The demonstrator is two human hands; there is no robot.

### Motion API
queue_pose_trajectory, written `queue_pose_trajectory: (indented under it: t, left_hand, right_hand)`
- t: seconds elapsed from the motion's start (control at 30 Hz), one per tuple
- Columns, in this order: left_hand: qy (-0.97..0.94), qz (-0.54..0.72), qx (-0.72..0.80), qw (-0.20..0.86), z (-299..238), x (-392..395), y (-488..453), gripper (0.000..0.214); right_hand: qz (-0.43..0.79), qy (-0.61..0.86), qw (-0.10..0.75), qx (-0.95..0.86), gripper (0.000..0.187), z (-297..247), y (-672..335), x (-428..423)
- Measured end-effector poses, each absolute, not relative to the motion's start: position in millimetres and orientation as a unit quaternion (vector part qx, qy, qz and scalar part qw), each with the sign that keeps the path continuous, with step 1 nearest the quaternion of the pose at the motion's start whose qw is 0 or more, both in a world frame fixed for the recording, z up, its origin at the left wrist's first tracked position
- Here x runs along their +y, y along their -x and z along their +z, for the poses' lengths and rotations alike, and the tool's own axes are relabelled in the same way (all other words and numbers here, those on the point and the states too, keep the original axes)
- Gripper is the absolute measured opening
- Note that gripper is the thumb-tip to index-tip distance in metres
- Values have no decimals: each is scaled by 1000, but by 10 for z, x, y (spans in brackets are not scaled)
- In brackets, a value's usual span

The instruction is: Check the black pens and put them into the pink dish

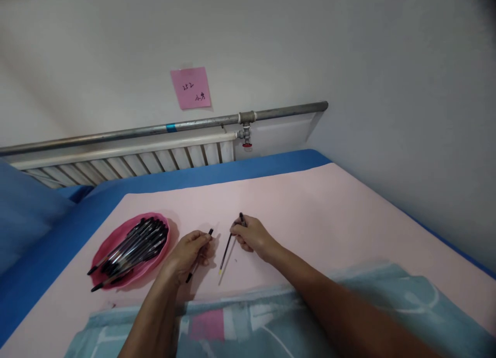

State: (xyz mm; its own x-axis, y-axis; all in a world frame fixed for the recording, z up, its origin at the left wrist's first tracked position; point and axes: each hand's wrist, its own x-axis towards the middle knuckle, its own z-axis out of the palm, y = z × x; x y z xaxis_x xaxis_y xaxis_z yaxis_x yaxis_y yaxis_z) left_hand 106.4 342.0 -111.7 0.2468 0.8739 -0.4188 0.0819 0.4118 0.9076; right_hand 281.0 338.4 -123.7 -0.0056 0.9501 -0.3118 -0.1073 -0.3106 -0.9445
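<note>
My left hand (pixel 189 252) is closed around a black pen barrel (pixel 198 255) that slants from near my wrist up to its tip beside my fingers. My right hand (pixel 250 236) is pinched on a thin pen refill (pixel 226 253) that hangs down to a pale tip just above the pink sheet, and a small dark piece (pixel 241 217) pokes out above its fingers. The two hands are a short gap apart over the pink sheet (pixel 310 213). A pink dish (pixel 127 249) with several black pens lies left of my left hand.
The pink sheet covers a blue bed (pixel 46 244). A pale blue patterned blanket (pixel 271 322) lies over my lap at the near edge. Behind the bed are a white radiator (pixel 127 164), a grey pipe with a red valve (pixel 247 145), and a pink note (pixel 191 87) on the wall.
</note>
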Motion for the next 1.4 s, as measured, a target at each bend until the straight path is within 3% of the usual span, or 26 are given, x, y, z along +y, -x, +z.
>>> queue_pose_trajectory:
  t: [0.1,0.27,0.33,1.03,1.4]
  left_hand:
    - [-497,294,562,592,-1181,3420,-1079,24]
    - [-662,177,636,356,-1135,3421,-1076,24]
    - [-684,133,646,311,-1098,3422,-1072,26]
    - [-728,33,644,231,-1075,3306,-1169,28]
    - [-718,13,664,209,-1088,3371,-1043,17]
  right_hand:
    - [591,556,406,-421,7,-1277,-2707,3346]
    - [573,567,372,-461,3,-1282,-2639,3336]
    - [569,570,362,-470,1,-1279,-2640,3338]
    - [510,592,321,-535,6,-1283,-2634,3363]
    - [463,596,337,-563,11,-1331,-2675,3356]
